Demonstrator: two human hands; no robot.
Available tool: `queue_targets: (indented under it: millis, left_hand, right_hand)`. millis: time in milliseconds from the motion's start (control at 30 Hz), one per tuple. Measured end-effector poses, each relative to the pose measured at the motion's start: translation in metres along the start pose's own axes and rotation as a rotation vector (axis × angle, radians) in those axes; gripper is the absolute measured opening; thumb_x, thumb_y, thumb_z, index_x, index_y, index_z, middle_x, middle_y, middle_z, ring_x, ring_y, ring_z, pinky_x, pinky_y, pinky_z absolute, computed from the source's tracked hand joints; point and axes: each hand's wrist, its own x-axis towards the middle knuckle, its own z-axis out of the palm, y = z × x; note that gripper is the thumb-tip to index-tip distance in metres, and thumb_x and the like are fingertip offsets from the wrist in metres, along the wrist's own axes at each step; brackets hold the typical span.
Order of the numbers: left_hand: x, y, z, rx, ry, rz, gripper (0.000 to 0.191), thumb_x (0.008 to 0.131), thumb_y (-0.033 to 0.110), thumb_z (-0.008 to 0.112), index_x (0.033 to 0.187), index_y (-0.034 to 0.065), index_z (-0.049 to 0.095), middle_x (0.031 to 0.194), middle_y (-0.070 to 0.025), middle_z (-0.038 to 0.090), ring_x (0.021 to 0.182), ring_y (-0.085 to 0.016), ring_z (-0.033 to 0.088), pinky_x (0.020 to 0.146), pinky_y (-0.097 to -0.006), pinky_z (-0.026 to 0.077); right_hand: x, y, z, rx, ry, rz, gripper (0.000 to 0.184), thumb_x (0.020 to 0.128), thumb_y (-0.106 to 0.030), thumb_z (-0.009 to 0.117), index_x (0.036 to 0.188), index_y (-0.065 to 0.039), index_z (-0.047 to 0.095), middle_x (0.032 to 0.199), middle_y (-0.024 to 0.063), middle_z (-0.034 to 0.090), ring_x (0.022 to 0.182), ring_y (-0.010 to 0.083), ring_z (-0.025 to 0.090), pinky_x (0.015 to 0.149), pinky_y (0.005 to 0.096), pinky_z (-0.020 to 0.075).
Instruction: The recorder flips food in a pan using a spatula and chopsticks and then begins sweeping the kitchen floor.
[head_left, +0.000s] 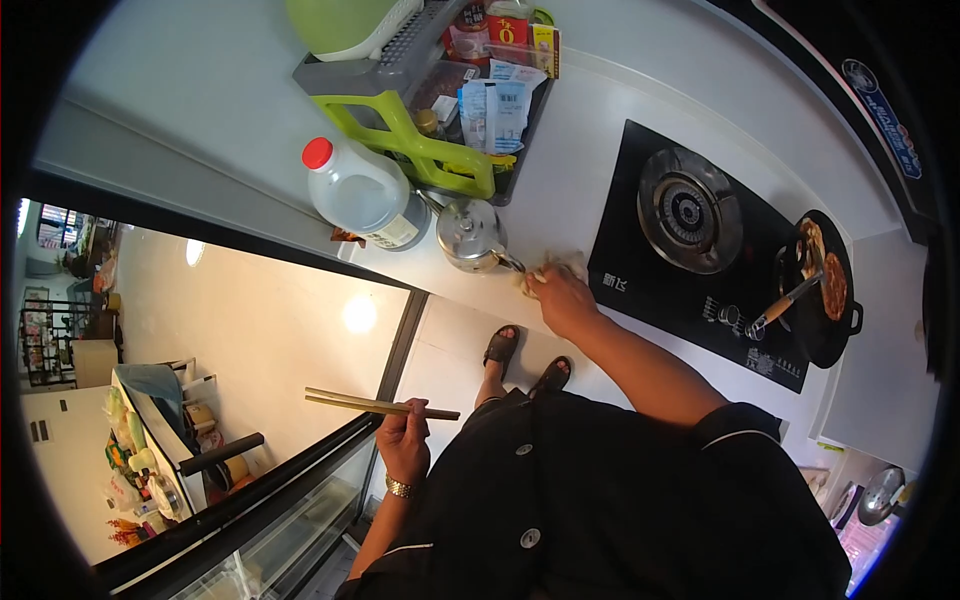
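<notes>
My left hand (405, 444) grips a pair of chopsticks (352, 400), held level beside my body and away from the counter. A crumpled pale cloth (566, 262) lies under my right hand (564, 297), which presses it onto the white countertop (551, 187). The cloth is partly hidden by my fingers. Just left of it stands a steel pot with a lid and spout (471, 234), its spout tip close to my fingers. To the right of the cloth is the edge of a black glass gas hob (622, 202).
A frying pan (814, 337) with browned food (834, 286) and a wooden-handled utensil (780, 309) sits on the right burner. The left burner (688, 211) is bare. Behind the pot stand a red-capped jug (360, 187) and a green-grey storage rack (405, 139). A black-framed glass door (300, 442) is at my left.
</notes>
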Motion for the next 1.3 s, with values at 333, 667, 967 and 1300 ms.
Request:
queue_targets:
  millis: [333, 667, 967, 1300]
  left_hand:
    - [-0.006, -0.002, 0.002, 0.017, 0.014, 0.032, 0.02, 0.093, 0.017, 0.06, 0.092, -0.0017, 0.067, 0.062, 0.0015, 0.055, 0.054, -0.004, 0.045, 0.05, -0.0208, 0.035]
    - [-0.03, -0.021, -0.038, -0.026, 0.194, -0.025, 0.022, 0.093, 0.02, 0.06, 0.092, -0.0014, 0.067, 0.06, 0.0021, 0.054, 0.053, -0.004, 0.045, 0.048, -0.021, 0.034]
    - [0.02, -0.011, -0.087, 0.236, 0.105, 0.133, 0.018, 0.091, 0.02, 0.063, 0.088, 0.0029, 0.07, 0.057, 0.0025, 0.052, 0.054, -0.005, 0.045, 0.048, -0.0241, 0.036]
    - [0.058, 0.004, -0.154, 0.15, 0.057, 0.199, 0.02, 0.092, 0.02, 0.061, 0.092, 0.0017, 0.069, 0.078, -0.0055, 0.065, 0.073, -0.01, 0.059, 0.068, -0.0267, 0.048]
  right_hand:
    - [-0.002, 0.001, -0.002, 0.011, -0.069, 0.039, 0.032, 0.089, -0.01, 0.047, 0.119, -0.01, 0.06, 0.116, 0.017, 0.054, 0.108, 0.0345, 0.056, 0.09, 0.0426, 0.0471]
    - [-0.084, 0.016, 0.028, 0.019, -0.156, -0.341, 0.036, 0.08, -0.005, 0.055, 0.115, -0.011, 0.061, 0.111, 0.0146, 0.053, 0.103, 0.0327, 0.056, 0.085, 0.0411, 0.0477]
    - [0.015, -0.134, 0.036, -0.048, 0.098, -0.795, 0.026, 0.08, -0.01, 0.051, 0.105, -0.008, 0.059, 0.107, 0.0138, 0.056, 0.091, 0.032, 0.059, 0.073, 0.0424, 0.0503]
    - [0.124, -0.169, 0.142, -0.278, 0.038, -0.241, 0.033, 0.087, -0.017, 0.049, 0.11, 0.006, 0.051, 0.083, 0.0213, 0.065, 0.078, 0.0339, 0.065, 0.073, 0.0418, 0.0518]
